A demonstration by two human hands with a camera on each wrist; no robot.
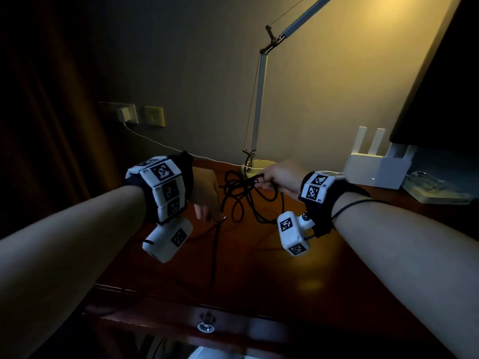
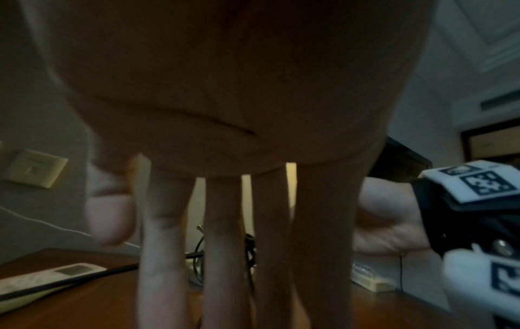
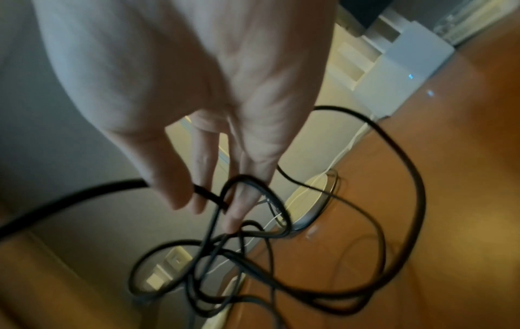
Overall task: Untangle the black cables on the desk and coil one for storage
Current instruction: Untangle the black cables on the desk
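Observation:
A tangle of black cables (image 1: pixel 246 200) hangs in loops over the brown wooden desk (image 1: pixel 272 275). My right hand (image 1: pixel 261 181) pinches a strand at the top of the tangle and holds it up. In the right wrist view the thumb and fingers (image 3: pixel 239 207) grip the black cables (image 3: pixel 253 256), whose loops dangle below. My left hand (image 1: pixel 210 213) hovers left of the tangle, fingers straight and pointing down, tips close to a strand that runs toward the desk's front edge. The left wrist view shows the straight fingers (image 2: pixel 166 244) holding nothing, with the cables (image 2: pixel 249 244) behind them.
A desk lamp's round base (image 1: pixel 255 168) stands just behind the tangle. A white router (image 1: pixel 375 169) and a glass ashtray (image 1: pixel 425 180) sit at the back right. A white charger cord (image 1: pixel 160 145) runs from the wall socket. A remote control (image 2: pixel 47 276) lies at the left.

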